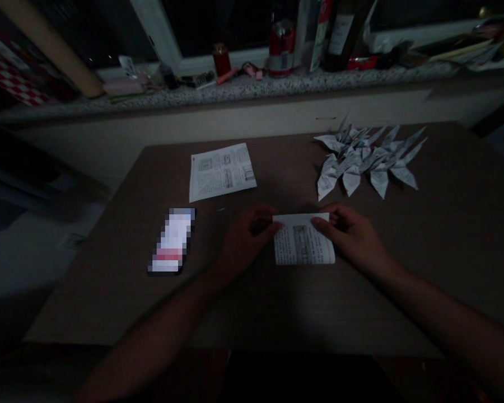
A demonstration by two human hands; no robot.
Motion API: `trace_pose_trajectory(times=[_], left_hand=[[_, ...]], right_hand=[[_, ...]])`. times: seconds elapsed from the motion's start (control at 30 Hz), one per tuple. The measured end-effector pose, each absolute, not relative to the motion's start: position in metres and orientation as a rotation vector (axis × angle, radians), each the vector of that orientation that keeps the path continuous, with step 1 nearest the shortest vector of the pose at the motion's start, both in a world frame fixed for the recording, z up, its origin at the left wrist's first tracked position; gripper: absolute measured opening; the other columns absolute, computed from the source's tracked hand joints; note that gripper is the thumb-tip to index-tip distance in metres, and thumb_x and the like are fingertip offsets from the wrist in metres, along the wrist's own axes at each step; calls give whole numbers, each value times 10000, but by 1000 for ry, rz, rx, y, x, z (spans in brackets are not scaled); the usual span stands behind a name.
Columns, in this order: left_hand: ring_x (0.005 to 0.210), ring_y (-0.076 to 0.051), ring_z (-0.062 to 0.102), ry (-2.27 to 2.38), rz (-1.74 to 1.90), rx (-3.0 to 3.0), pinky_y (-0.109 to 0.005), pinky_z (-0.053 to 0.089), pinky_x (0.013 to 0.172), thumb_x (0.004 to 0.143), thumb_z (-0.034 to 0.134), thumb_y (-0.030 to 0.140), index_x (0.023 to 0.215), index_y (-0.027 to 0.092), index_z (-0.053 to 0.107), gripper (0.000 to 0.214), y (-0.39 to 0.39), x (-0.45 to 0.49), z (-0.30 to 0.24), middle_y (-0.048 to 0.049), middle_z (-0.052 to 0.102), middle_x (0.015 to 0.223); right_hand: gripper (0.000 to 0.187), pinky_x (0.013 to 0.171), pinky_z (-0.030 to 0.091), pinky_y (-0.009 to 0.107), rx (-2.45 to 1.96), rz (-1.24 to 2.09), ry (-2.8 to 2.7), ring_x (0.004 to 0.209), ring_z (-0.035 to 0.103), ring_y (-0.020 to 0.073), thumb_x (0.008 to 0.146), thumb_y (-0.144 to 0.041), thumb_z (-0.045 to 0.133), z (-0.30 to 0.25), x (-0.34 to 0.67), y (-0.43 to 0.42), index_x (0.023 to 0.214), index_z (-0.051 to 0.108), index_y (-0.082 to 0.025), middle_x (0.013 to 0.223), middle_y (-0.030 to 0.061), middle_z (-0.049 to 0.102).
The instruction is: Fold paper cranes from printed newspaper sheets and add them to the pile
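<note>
A folded sheet of printed paper [303, 242] lies on the dark wooden table [277, 313] in front of me. My left hand [247, 238] pinches its upper left corner with curled fingers. My right hand [353, 235] presses and pinches the upper right edge of the same sheet. Both forearms reach in from the bottom of the view.
A flat printed sheet [221, 170] lies further back on the left. A phone [172, 239] with a lit screen lies to the left. Several folded paper cranes [367, 159] are heaped at the back right. Cans, bottles and clutter line the stone windowsill [252, 87] behind.
</note>
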State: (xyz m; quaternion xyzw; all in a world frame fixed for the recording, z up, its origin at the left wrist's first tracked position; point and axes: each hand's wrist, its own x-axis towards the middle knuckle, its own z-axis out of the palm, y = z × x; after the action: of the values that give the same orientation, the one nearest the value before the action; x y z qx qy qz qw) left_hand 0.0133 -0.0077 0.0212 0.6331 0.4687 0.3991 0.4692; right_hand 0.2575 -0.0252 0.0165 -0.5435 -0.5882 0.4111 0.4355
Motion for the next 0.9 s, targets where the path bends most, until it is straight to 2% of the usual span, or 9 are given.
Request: trace_pose_trajectory(times=[0.3, 0.63, 0.7, 0.8, 0.9], left_hand=[[911, -182, 735, 1133, 973, 1539, -327, 620, 828, 891, 753, 272, 1099, 229, 678, 225, -8, 14, 22, -26, 753, 1011], [930, -196, 742, 1179, 917, 1619, -351, 622, 856, 914, 738, 300, 1137, 242, 736, 231, -5, 11, 18, -34, 770, 1035], [924, -195, 744, 1188, 880, 1665, -348, 620, 857, 917, 738, 297, 1131, 241, 743, 222, -4, 10, 18, -33, 776, 1032], [923, -188, 747, 1173, 800, 1741, -327, 609, 849, 936, 726, 299, 1133, 239, 746, 207, -3, 10, 17, -27, 782, 1030], [930, -177, 745, 1113, 715, 1813, -306, 595, 849, 952, 705, 287, 1150, 238, 745, 208, -4, 11, 17, -20, 783, 1043]], right_hand=[[264, 615, 538, 349, -1349, 1014, -1494, 701, 662, 211, 880, -516, 731, 16, 258, -26, 906, 658, -263, 766, 20, 691], [270, 525, 449, 308, -1377, 1013, -1559, 600, 592, 184, 899, -510, 709, 9, 261, -22, 935, 660, -247, 682, -9, 624], [252, 554, 469, 315, -1354, 1028, -1632, 637, 619, 192, 922, -492, 686, 9, 263, -21, 954, 671, -243, 727, 4, 657], [215, 689, 526, 341, -1282, 1032, -1765, 786, 685, 215, 954, -443, 652, 12, 264, -19, 975, 705, -235, 871, 39, 739], [209, 738, 526, 331, -1218, 1070, -1883, 840, 698, 210, 969, -398, 626, 14, 261, -17, 1011, 731, -222, 924, 48, 763]])
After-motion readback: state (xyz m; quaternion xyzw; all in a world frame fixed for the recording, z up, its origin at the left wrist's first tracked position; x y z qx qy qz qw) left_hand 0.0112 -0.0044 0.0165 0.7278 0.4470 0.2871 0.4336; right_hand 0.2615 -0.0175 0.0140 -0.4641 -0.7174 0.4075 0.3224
